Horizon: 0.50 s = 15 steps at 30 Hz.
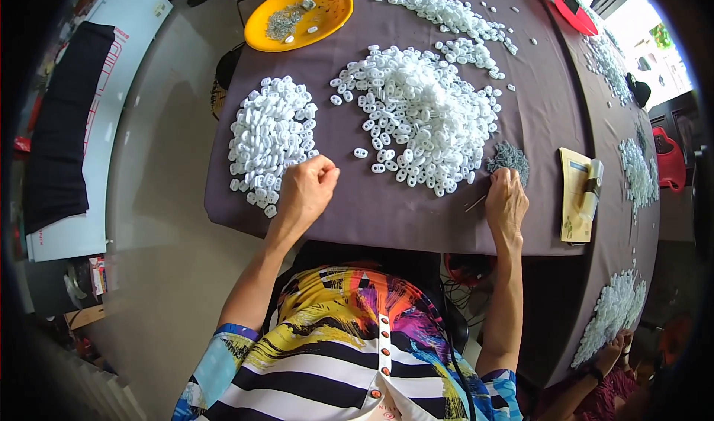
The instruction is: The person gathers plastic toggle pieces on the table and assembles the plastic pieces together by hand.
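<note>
My left hand (312, 185) is closed, its fingers curled together at the lower right edge of a heap of white plastic pieces (271, 135). Whatever those fingers may hold is hidden. At the near side of a small mound of grey metal bits (509, 161), my right hand (507, 198) has its fingers pinched together, pointing down. What it pinches cannot be made out. Beside it a thin brownish stick (474, 204) shows; whether it is held or lies on the cloth I cannot tell. Between and beyond my hands spreads a larger heap of white oval pieces with two holes (424, 116).
A yellow oval plate (256, 36) holding small metal parts sits at the far left of the cloth-covered table (372, 216). A yellowish booklet (574, 198) lies at right with a clear roll (593, 183) on it. At lower right, another person's hands (613, 350) touch a white heap (613, 313).
</note>
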Tool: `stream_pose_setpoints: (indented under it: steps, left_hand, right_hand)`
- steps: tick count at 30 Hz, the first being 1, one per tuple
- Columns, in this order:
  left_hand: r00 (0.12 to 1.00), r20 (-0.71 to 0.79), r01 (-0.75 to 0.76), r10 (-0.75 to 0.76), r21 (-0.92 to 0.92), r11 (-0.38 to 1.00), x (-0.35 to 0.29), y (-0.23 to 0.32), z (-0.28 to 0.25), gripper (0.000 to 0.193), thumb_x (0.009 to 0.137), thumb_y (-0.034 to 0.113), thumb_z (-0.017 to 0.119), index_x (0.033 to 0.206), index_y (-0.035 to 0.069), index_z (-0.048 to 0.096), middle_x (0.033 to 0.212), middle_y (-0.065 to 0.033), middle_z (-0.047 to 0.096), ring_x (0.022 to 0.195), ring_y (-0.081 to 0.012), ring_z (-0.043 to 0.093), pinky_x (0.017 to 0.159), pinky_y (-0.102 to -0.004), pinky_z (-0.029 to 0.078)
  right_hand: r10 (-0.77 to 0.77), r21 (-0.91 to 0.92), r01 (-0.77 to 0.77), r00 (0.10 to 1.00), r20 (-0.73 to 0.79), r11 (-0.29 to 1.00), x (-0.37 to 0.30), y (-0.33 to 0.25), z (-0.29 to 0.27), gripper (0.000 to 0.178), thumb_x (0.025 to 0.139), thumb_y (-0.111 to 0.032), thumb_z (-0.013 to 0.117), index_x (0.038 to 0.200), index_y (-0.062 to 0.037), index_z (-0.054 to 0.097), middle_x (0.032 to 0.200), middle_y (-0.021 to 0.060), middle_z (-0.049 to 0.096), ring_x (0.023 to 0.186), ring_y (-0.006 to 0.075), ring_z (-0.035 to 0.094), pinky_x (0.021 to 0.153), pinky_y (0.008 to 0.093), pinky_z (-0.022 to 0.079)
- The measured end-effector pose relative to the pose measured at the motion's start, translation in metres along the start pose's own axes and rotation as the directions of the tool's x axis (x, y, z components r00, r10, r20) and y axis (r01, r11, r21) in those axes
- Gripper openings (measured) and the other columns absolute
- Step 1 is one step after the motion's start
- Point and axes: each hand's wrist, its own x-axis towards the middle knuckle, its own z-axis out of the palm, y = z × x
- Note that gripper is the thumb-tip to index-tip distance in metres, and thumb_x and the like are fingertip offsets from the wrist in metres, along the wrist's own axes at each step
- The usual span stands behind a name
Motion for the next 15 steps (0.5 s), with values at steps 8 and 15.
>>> stream_pose_setpoints:
  steps: [8,15]
  left_hand:
    - [0.997,0.081,0.000,0.002,-0.026,1.000,0.016,0.010,0.027,0.011,0.076,0.011,0.063,0.073,0.001,0.060,0.062,-0.0124,0.061,0.057,-0.0254,0.062,0.054,-0.0339,0.048]
    - [0.999,0.047,0.003,-0.001,-0.032,0.999,0.034,0.006,0.038,0.013,0.078,0.010,0.063,0.074,-0.002,0.060,0.056,-0.0054,0.058,0.049,-0.0082,0.051,0.047,-0.0250,0.041]
  right_hand:
    - [-0.019,0.098,0.026,0.997,-0.075,0.995,0.000,0.002,-0.001,0.006,0.083,-0.010,0.050,0.081,-0.0049,0.049,0.078,0.0107,0.053,0.070,0.0295,0.056,0.059,0.0400,0.045]
    - [-0.027,0.291,0.067,0.990,-0.138,0.954,0.002,0.005,-0.002,0.005,0.079,-0.003,0.054,0.081,-0.0023,0.050,0.071,0.0130,0.054,0.064,0.0311,0.054,0.057,0.0375,0.044]
